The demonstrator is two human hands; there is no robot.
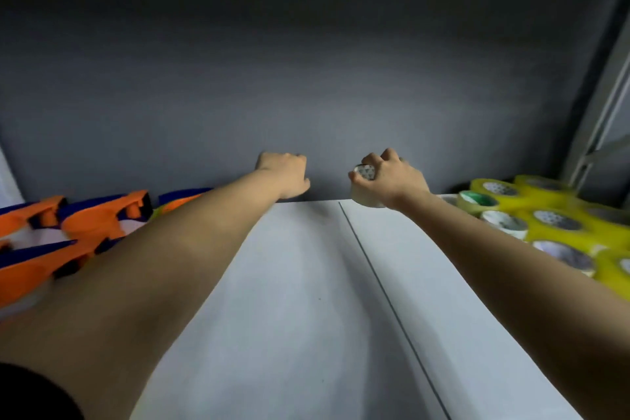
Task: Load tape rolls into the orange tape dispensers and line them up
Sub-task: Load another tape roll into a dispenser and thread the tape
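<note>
Loading is barely begun: right hand point(392, 177) grips a pale tape roll point(364, 186) above the bench point(306, 300), left hand point(284, 176) curled empty, so next it needs an orange dispenser point(99, 218) left of the roll.

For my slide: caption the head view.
Right hand grips a tape roll; left hand empty; orange dispensers wait left.

Two bare forearms reach out from the wearer. The left arm point(143, 276) has a black sleeve point(30, 392) at its upper end. Both hands are ungloved

Dim, soft blur, dark vignetted corners
</note>
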